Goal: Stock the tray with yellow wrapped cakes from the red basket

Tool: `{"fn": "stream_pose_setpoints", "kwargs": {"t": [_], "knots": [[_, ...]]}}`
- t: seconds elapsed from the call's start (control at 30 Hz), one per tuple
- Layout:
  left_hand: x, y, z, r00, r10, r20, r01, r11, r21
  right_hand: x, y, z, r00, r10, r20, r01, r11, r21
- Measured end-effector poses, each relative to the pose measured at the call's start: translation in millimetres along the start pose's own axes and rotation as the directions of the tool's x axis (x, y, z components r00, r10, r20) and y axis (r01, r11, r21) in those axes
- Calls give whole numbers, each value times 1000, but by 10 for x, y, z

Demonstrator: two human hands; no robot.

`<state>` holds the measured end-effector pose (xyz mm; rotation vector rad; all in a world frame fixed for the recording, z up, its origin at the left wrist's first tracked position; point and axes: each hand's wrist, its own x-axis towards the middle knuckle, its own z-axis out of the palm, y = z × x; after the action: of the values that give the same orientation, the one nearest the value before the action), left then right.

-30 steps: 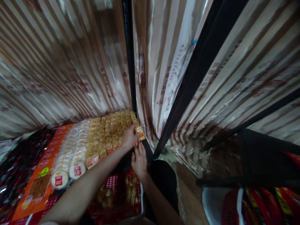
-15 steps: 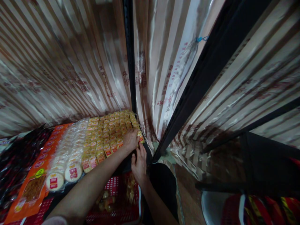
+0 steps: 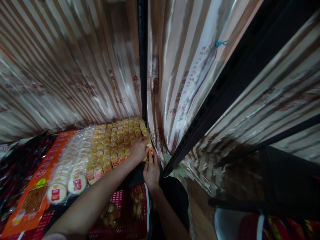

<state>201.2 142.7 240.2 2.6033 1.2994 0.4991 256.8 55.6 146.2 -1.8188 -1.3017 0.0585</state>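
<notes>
Left hand point(image 3: 138, 149): reaching in around the middle of the frame, fingers kinda half curled at the end packet point(image 3: 150, 148); can't tell if they're actually pinching it
Right hand point(image 3: 151, 171): sitting just below and to the right, fingers pretty much straight and a bit apart, tips touching around that same packet
Yellow packets point(image 3: 113, 141): filling rows left of center, end packet lying at their right edge
White rounds point(image 3: 77, 184): lining up left of the yellow ones
Orange bag point(image 3: 30, 206): lying lower left
Red basket point(image 3: 147, 213): sitting bottom center, holding gold-colored packs point(image 3: 112, 216)
</notes>
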Motion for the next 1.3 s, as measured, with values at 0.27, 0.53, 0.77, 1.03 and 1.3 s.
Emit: {"fn": "stream_pose_setpoints", "kwargs": {"t": [0.27,0.53,0.77,1.03,1.3], "knots": [[-494,-2,-9,982,48,-184,-77,986,-149,-4,41,50,1000,-7,-19,8,1000,20],[-969,44,163,1000,-22,2,21,922,-386,-33,157,95,999,-44,18,43,997,65],[-914,21,303,990,-85,116,123,917,-379,-5,163,84,1000,-24,-20,26,996,86],[-1010,69,288,962,-265,61,270,906,-326,10,151,66,999,-37,-4,37,998,52],[-944,111,456,959,-280,37,254,800,-543,8,209,125,999,-48,-13,48,998,51]]}}
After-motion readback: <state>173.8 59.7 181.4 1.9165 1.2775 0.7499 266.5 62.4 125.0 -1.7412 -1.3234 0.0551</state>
